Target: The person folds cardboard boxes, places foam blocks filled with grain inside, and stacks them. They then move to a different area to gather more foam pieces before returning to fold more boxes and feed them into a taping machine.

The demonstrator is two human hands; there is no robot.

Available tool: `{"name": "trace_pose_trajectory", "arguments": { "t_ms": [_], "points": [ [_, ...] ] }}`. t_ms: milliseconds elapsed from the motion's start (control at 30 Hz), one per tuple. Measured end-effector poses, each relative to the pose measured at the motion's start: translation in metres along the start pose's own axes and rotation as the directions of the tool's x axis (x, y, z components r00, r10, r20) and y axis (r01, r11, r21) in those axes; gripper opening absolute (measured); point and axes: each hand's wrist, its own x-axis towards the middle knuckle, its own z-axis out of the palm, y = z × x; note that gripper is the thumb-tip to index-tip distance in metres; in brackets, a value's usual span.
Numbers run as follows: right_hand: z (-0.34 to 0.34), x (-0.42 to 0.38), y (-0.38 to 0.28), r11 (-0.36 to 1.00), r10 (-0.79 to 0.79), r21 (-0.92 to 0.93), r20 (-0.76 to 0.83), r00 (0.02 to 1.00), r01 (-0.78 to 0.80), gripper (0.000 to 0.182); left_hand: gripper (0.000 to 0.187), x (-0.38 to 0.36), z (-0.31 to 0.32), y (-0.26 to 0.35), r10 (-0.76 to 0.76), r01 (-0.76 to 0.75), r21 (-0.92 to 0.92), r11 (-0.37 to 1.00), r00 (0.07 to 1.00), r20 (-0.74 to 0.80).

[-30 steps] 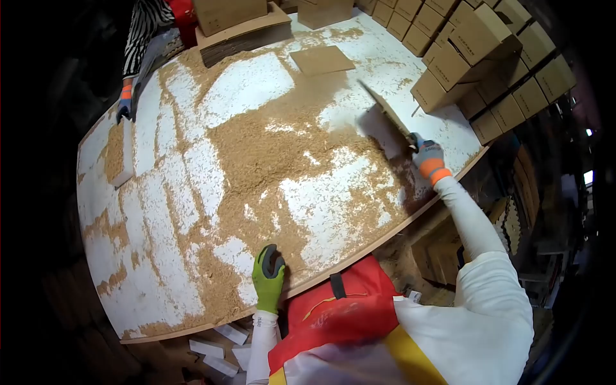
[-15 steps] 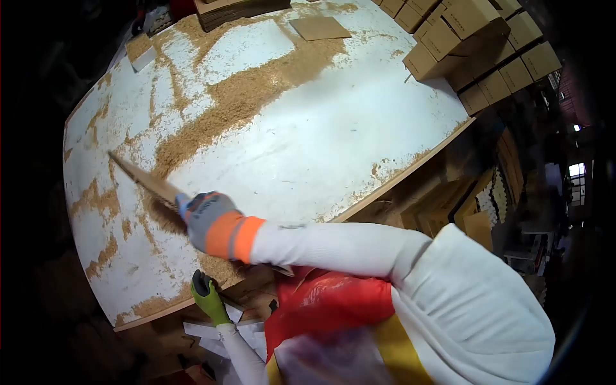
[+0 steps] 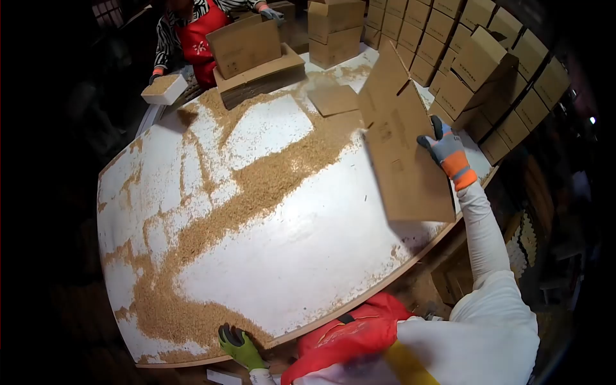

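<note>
In the head view my right hand (image 3: 444, 149), in a grey and orange glove, grips the right edge of a large folded cardboard sheet (image 3: 404, 141). The cardboard stands tilted above the right part of the white table (image 3: 256, 256), its lower edge close to the table's front rim. Near that rim at the bottom, my left hand (image 3: 239, 346) in a green glove with dark fingers rests at the border of the sawdust (image 3: 186, 317). Its fingers are apart and nothing shows in them. Sawdust also runs in a wide band diagonally across the table.
Small cartons (image 3: 449, 83) are stacked at the right back. A flat cardboard piece (image 3: 332, 100) lies farther off, near a pile of flattened cardboard (image 3: 260, 74). Across the table a co-worker in a red apron (image 3: 196, 42) holds a white box of sawdust (image 3: 164, 90).
My right hand has swung from the left of the table to the right with cardboard in it, now raised upright. The view has shifted up, bringing the co-worker into sight.
</note>
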Motion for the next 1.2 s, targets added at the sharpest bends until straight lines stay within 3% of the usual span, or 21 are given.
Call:
{"name": "trace_pose_trajectory", "arguments": {
  "t_ms": [33, 67, 100, 167, 233, 300, 367, 467, 567, 700, 800, 867, 900, 1067, 1167, 1200],
  "points": [
    [0.006, 0.032, 0.010, 0.993, 0.042, -0.109, 0.027, 0.999, -0.039, 0.067, 0.037, 0.007, 0.017, 0.028, 0.043, -0.042, 0.032, 0.999, 0.999, -0.017],
    [0.013, 0.066, 0.021, 0.973, 0.087, -0.218, 0.051, 0.995, -0.074, 0.066, 0.036, 0.013, 0.027, 0.059, 0.087, -0.108, 0.336, 0.935, 0.993, 0.078],
    [0.021, 0.102, 0.033, 0.939, 0.137, -0.326, 0.069, 0.988, -0.108, 0.065, 0.036, 0.017, 0.045, 0.098, 0.141, -0.172, 0.386, 0.906, 0.984, 0.106],
    [0.058, 0.177, 0.062, 0.906, 0.090, -0.417, 0.022, 0.996, -0.072, 0.060, 0.038, 0.018, 0.086, 0.168, 0.246, -0.296, 0.477, 0.828, 0.955, 0.166],
    [0.087, 0.247, 0.074, 0.880, 0.159, -0.460, 0.055, 0.986, -0.116, 0.059, 0.040, 0.017, 0.127, 0.202, 0.233, -0.328, 0.349, 0.878, 0.929, 0.287],
    [0.124, 0.314, 0.097, 0.874, 0.160, -0.474, 0.078, 0.984, -0.104, 0.055, 0.039, 0.001, 0.158, 0.235, 0.245, -0.370, 0.372, 0.851, 0.907, 0.342],
    [0.160, 0.367, 0.115, 0.863, 0.143, -0.496, 0.070, 0.987, -0.090, 0.051, 0.053, -0.007, 0.156, 0.302, 0.383, -0.622, 0.374, 0.688, 0.749, 0.541],
    [0.232, 0.441, 0.166, 0.822, 0.076, -0.567, 0.017, 0.997, -0.053, 0.037, 0.052, -0.022, 0.173, 0.309, 0.243, -0.514, 0.357, 0.780, 0.775, 0.584],
    [0.230, 0.456, 0.174, 0.782, 0.214, -0.622, 0.190, 0.958, -0.052, 0.054, 0.051, -0.009, 0.213, 0.318, 0.128, -0.352, 0.267, 0.897, 0.785, 0.606],
    [0.273, 0.459, 0.211, 0.768, 0.207, -0.638, 0.172, 0.963, -0.051, 0.050, 0.051, 0.004, 0.242, 0.330, 0.034, -0.205, 0.202, 0.958, 0.779, 0.627],
    [0.307, 0.461, 0.195, 0.776, 0.153, -0.624, 0.330, 0.932, 0.094, 0.048, 0.051, 0.009, 0.256, 0.334, 0.004, -0.145, 0.167, 0.975, 0.767, 0.642],
    [0.332, 0.448, 0.169, 0.717, -0.022, -0.646, 0.354, 0.935, 0.262, 0.045, 0.051, 0.009, 0.258, 0.334, -0.012, -0.107, 0.143, 0.984, 0.760, 0.650],
    [0.336, 0.442, 0.152, 0.723, -0.074, -0.593, 0.442, 0.894, 0.353, 0.046, 0.051, 0.009, 0.259, 0.335, -0.018, -0.086, 0.128, 0.988, 0.761, 0.648],
    [0.320, 0.396, 0.075, 0.757, -0.124, -0.493, 0.536, 0.835, 0.429, 0.057, 0.051, 0.003, 0.246, 0.322, -0.037, 0.017, 0.038, 0.999, 0.785, 0.619],
    [0.300, 0.358, 0.051, 0.771, -0.226, -0.415, 0.530, 0.817, 0.483, 0.037, 0.051, -0.009, 0.235, 0.299, -0.091, 0.159, -0.073, 0.985, 0.823, 0.560],
    [0.296, 0.346, 0.047, 0.773, -0.204, -0.424, 0.538, 0.818, 0.472, 0.042, 0.051, -0.017, 0.234, 0.283, -0.128, 0.235, -0.137, 0.962, 0.836, 0.534]
  ]
}}
